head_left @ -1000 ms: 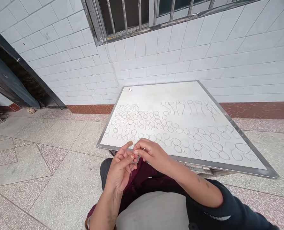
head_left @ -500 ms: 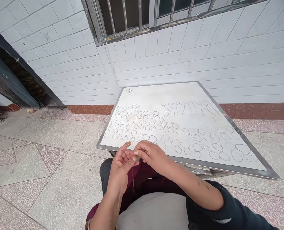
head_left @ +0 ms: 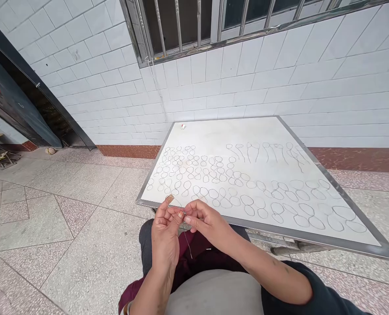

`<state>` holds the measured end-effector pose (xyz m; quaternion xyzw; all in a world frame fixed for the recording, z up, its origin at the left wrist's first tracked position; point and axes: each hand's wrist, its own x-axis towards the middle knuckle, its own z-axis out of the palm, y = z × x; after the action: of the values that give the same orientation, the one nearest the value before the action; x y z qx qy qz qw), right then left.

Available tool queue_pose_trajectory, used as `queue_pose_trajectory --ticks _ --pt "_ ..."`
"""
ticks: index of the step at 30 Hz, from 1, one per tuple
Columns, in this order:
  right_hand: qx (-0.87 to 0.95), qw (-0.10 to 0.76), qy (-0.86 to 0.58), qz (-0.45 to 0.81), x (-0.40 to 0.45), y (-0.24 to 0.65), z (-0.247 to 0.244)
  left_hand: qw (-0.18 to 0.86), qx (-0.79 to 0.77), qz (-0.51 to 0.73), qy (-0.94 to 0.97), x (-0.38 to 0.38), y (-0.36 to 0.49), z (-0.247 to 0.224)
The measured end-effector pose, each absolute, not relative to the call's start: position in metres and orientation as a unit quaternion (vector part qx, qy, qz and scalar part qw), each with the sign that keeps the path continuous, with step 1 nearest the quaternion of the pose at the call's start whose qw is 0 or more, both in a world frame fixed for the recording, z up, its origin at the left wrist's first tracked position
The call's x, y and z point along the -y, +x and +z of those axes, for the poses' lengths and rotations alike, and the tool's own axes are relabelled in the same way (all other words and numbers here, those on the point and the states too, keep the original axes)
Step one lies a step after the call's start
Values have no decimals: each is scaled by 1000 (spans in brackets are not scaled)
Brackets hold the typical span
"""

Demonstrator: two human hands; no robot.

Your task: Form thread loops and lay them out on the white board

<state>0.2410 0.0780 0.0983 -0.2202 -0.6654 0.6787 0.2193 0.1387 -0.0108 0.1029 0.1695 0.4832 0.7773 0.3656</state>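
Observation:
Thin wire (head_left: 188, 245) runs between my fingers, and its loose end hangs down over my lap. My left hand (head_left: 165, 238) is closed, pinching the wire between thumb and fingers, with the index finger raised; a brown tape-like wrap (head_left: 169, 198) covers that fingertip. Close against it, my right hand (head_left: 210, 222) pinches the same wire at the left fingertips. The exact spot where the wire is held is partly hidden by the fingers. Just beyond both hands lies a white board (head_left: 210, 133) with a grey metal edge, bearing several thin wire rings, many in touching pairs.
Longer wire pieces with looped tops (head_left: 267, 151) lie toward the board's far right. A small white-and-red object (head_left: 183, 126) sits at the far left corner. Behind stands a white tiled wall (head_left: 201, 94) with a barred window. A dark doorway (head_left: 46, 100) is at left.
The wire's hanging end has swung slightly right. My fingers have shifted, and a wire loop now shows above the left fingers. The camera view has moved a little.

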Motion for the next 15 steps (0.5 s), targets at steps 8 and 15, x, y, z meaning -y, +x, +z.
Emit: queue_pose_trajectory --ticks 8,15 --pt "626 248 -179 717 -62 223 78 339 -495 785 154 10 139 101" --pt "641 244 -163 709 -62 227 72 324 -514 777 166 13 123 100"
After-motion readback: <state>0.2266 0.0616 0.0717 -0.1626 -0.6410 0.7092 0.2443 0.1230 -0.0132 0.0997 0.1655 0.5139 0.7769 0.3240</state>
